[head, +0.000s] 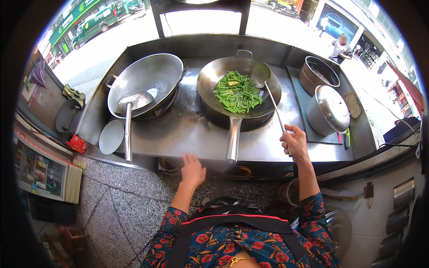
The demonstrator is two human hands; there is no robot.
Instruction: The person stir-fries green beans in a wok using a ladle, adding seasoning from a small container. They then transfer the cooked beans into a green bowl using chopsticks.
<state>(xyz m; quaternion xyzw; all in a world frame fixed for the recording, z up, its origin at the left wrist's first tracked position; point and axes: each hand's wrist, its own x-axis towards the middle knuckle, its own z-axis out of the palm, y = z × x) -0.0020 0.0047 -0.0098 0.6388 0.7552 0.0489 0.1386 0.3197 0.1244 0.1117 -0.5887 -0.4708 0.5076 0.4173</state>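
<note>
My right hand [295, 142] grips the handle of a metal ladle [260, 74]. The ladle's bowl rests at the right side of a long-handled steel wok [208, 72], which stands over a burner. Cut green beans [237, 92] with a few yellowish pieces lie in the middle of this wok. Nothing is in my left hand [193, 170], whose fingers are spread at the front edge of the steel counter [187, 140]. It is left of the wok's handle [234, 140] and apart from it.
At left, a larger two-eared wok [147, 70] holds a perforated skimmer [134, 100], its handle jutting over the front edge. Beside it sits a white plate [111, 137]. To the right stand a lidded pot [326, 112] and an open pot [310, 80]. A person [341, 48] is outside.
</note>
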